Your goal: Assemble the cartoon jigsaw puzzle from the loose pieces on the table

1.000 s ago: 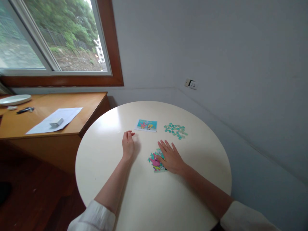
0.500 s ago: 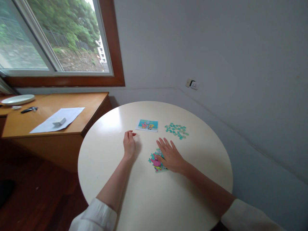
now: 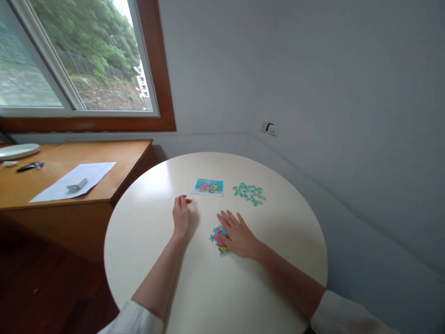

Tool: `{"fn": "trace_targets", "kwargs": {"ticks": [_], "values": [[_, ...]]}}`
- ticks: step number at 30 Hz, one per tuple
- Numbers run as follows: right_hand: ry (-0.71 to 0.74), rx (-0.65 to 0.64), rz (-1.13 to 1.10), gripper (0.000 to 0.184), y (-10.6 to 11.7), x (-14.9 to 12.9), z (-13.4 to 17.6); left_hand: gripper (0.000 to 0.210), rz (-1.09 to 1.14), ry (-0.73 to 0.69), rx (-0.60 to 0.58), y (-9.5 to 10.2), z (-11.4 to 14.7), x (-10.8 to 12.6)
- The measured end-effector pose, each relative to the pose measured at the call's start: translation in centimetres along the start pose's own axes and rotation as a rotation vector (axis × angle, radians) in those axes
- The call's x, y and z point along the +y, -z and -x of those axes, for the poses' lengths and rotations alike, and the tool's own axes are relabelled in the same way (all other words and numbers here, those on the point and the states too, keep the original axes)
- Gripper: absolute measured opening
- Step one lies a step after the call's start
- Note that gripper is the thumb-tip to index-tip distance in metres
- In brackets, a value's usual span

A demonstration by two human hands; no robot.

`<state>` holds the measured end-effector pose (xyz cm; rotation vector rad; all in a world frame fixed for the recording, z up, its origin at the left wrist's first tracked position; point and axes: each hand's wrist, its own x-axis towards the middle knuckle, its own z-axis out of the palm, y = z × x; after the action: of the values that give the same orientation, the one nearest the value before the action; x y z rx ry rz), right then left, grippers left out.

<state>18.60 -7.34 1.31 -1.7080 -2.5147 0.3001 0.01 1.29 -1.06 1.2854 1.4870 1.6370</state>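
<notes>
My right hand (image 3: pixel 239 236) lies flat over a partly assembled jigsaw puzzle (image 3: pixel 220 248), fingers spread and pointing up and to the left. Pink, teal and yellow parts of the puzzle show past the thumb; its right part is hidden under the palm. To the left, my left hand (image 3: pixel 181 217) rests on its side on the table, fingers loosely curled and a little apart, with nothing visible in them. Beyond the hands are a picture card (image 3: pixel 208 186) with cartoon figures on teal and a spread of loose teal jigsaw pieces (image 3: pixel 249 192).
Everything lies on a round cream table (image 3: pixel 139 241) by the wall. A wooden desk (image 3: pixel 130 155) on the left bears a paper sheet (image 3: pixel 95 170), a small white box (image 3: pixel 77 184), a black object (image 3: pixel 29 167) and a white plate (image 3: pixel 19 150). A wall socket (image 3: pixel 272 130) sits behind.
The view has shifted slightly, so everything appears a little lower and further left. My right hand covers more of the puzzle's right side. My left hand keeps its place on the table.
</notes>
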Motion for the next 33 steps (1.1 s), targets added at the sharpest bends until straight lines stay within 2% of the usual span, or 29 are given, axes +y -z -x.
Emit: {"fn": "trace_targets", "kwargs": {"ticks": [3,6,8,11,15,19,24,33], "values": [[-0.03,0.016,-0.047,0.067,0.9,0.7,-0.4,0.023,0.023,0.008,-0.002,0.1,-0.1,-0.2],[-0.111,0.098,-0.004,0.065,1.7,2.8,-1.6,0.023,0.023,0.017,-0.001,0.1,-0.1,-0.1],[-0.227,0.153,0.056,0.064,2.0,5.3,-2.8,0.022,0.02,0.022,0.004,0.1,-0.1,0.2],[-0.511,0.211,0.078,0.067,2.1,9.5,-4.7,0.023,0.008,0.031,0.006,0.1,0.1,0.7],[-0.696,0.163,0.003,0.074,1.7,13.1,-7.0,0.023,-0.005,0.039,0.002,0.1,0.1,0.6],[-0.705,0.124,-0.006,0.075,1.1,13.2,-9.0,0.025,0.022,0.033,-0.001,-0.1,-0.1,-0.1],[-0.606,0.14,0.046,0.068,0.6,12.1,-10.8,0.026,0.024,0.034,-0.012,-0.2,-0.1,-0.3],[-0.475,0.135,0.147,0.059,0.4,12.1,-10.3,0.026,0.021,0.041,-0.011,-0.3,-0.1,-0.1]]}}
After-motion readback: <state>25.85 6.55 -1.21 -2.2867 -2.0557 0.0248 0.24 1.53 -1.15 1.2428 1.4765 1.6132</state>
